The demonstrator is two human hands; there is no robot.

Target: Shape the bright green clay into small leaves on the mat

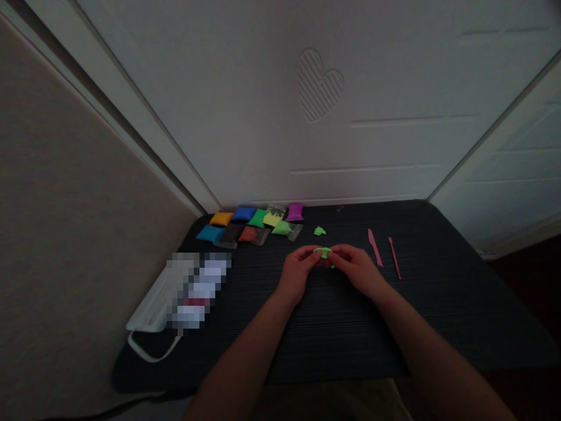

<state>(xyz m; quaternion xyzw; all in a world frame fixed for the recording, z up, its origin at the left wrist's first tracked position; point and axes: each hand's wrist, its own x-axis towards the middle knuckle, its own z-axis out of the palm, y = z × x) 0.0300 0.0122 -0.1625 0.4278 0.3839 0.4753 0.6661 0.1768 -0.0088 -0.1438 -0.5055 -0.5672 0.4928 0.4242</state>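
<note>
So both bare forearms come in over the near edge of the bench (333,345) and angle inward, kinda like a V closing up. The left hand (296,272) and right hand (357,270) meet around the middle of the bench, a bit nearer its far edge than its near one. Fingers on each are curled into a pinch, thumbs on the near side and pointing at each other with a small gap between the tips. Wrists are pretty much in line with the forearms. Some of the lower fingers are too dark to make out, tbh.
</note>
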